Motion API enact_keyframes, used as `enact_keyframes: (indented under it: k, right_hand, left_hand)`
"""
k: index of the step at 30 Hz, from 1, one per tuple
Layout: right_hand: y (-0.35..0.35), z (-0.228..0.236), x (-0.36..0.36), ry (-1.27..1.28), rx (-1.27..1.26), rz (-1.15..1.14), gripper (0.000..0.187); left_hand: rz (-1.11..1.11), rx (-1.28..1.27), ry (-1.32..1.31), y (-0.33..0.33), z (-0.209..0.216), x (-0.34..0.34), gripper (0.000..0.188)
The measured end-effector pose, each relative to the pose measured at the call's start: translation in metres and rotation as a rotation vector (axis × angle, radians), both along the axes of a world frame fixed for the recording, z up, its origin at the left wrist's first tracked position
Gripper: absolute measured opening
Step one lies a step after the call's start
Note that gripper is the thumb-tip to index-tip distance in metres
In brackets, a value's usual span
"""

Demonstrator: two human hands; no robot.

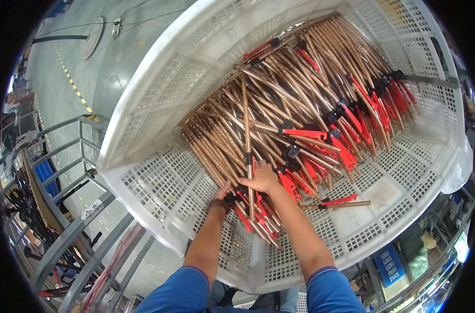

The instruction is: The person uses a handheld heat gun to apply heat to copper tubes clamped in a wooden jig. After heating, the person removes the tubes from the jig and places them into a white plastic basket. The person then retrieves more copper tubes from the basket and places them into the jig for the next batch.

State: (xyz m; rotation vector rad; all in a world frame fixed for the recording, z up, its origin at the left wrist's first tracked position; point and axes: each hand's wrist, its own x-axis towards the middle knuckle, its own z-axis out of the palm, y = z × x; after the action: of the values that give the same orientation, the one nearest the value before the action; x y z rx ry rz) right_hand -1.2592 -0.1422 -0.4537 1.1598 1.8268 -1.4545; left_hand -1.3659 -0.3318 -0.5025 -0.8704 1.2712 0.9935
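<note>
A large white perforated plastic basket holds a deep pile of copper-coloured tubes, many fitted with red levers and black clamps. My right hand is at the near left of the pile, closed around a long copper-coloured tube with a dark band; its thumb points left across the tube. Just left of it, my left hand reaches in beside the black clamps and tube ends, thumb showing. Its other fingers are hidden, so I cannot see what they grip.
One tube with a red lever lies apart on the basket's near floor. A dark strap crosses the basket's right wall. Grey metal railing stands at the left, and a blue sign is below right. Cables lie on the floor.
</note>
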Motion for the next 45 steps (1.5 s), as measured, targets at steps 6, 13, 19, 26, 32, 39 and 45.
enact_keyframes:
  k: [6, 13, 19, 26, 32, 39, 45]
  right_hand:
    - [-0.023, 0.007, 0.054, 0.273, -0.055, -0.221, 0.069]
    - [0.002, -0.001, 0.034, 0.113, -0.114, -0.057, 0.075]
    - [-0.008, 0.076, 0.056, 0.098, -0.285, -0.172, 0.053]
    - [-0.001, 0.227, 0.104, 0.381, -0.424, -0.376, 0.034]
    - [0.041, 0.387, 0.164, 0.627, -0.324, -0.169, 0.05]
    - [0.066, 0.499, 0.263, 0.572, -0.138, -0.089, 0.046]
    - [0.059, 0.548, 0.357, 0.633, -0.269, -0.325, 0.045]
  left_hand:
    - [0.131, 0.263, -0.103, -0.009, 0.011, 0.04, 0.05]
    - [0.125, 0.334, -0.168, 0.025, 0.013, 0.025, 0.045]
    - [0.222, 0.301, -0.185, 0.016, 0.086, 0.038, 0.04]
    - [0.086, 0.55, -0.203, 0.032, 0.223, 0.049, 0.042]
    - [-0.081, 0.731, -0.054, 0.071, 0.399, 0.099, 0.046]
    - [-0.172, 0.634, 0.063, 0.101, 0.522, 0.194, 0.048]
    - [-0.313, 0.819, -0.142, 0.126, 0.549, 0.271, 0.054]
